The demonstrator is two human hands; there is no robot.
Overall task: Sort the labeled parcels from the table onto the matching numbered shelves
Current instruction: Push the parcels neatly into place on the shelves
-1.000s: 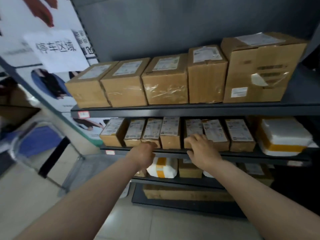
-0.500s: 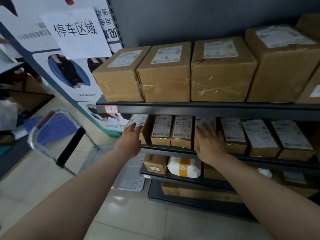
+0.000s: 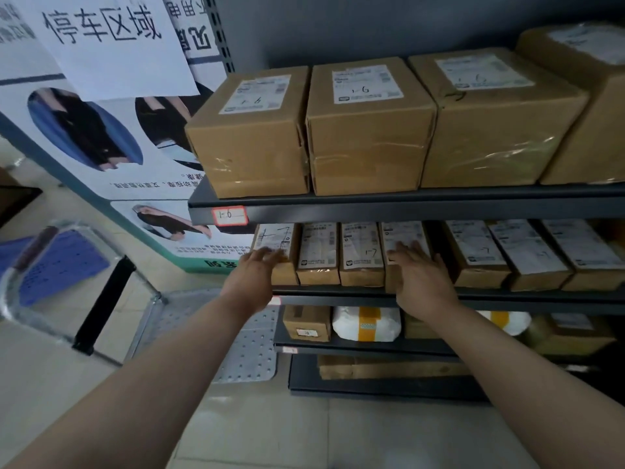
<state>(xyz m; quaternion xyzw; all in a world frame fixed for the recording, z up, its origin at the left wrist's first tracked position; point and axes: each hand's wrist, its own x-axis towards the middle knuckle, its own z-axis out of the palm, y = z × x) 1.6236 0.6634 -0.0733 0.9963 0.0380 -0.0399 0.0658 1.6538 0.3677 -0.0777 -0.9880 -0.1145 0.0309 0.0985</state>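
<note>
1. My left grip [image 3: 252, 282] is spread, fingers straight, touching the leftmost parcel [image 3: 274, 236], marked 1-7, on the middle shelf [image 3: 507, 296].
2. My right grip [image 3: 419, 279] lies flat on the 4th parcel [image 3: 404, 231] of that row, clasping nothing.
3. At least 7 labeled parcels line this shelf; the 1-6 boxes [image 3: 368, 130] sit above the 1-6 tag [image 3: 230, 215], so I judge sorting well along.
4. No surface is in view, so I cannot tell what remains.

Matt brown cardboard parcels [image 3: 368, 130] under glossy tape – white paper labels [image 3: 367, 83] – dark painted-metal shelves [image 3: 406, 203].
</note>
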